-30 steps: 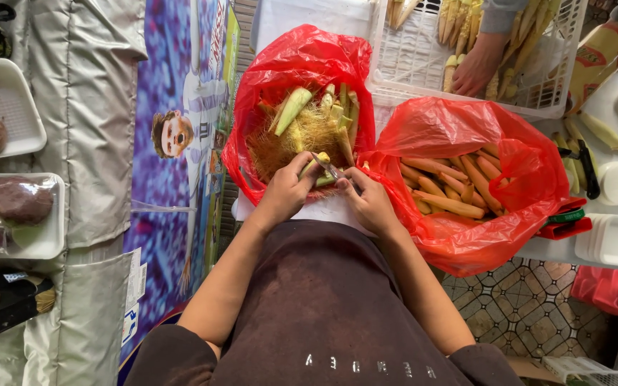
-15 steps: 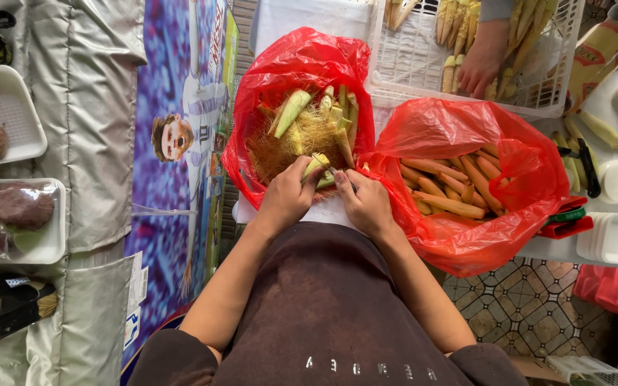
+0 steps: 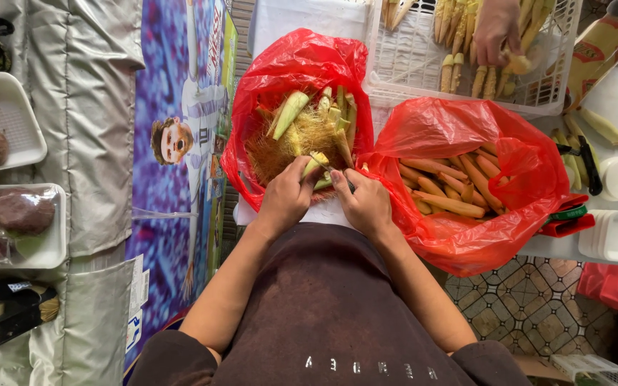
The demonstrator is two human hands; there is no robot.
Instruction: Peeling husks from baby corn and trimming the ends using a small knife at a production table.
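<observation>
Our left hand (image 3: 285, 200) grips a baby corn (image 3: 315, 166); our right hand (image 3: 366, 204) pinches a knife (image 3: 337, 175) over the husk bag (image 3: 302, 64).

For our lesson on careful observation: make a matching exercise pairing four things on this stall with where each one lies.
Things:
1. Husks and silk
2. Peeled baby corn
3. Dark tubers
4. Half-husked cob

Places:
A. White tray at left
B. Right-hand red bag
C. Between left hand and right hand
D. Left-hand red bag

Pairs: 1-D, 2-B, 3-A, 4-C
</observation>
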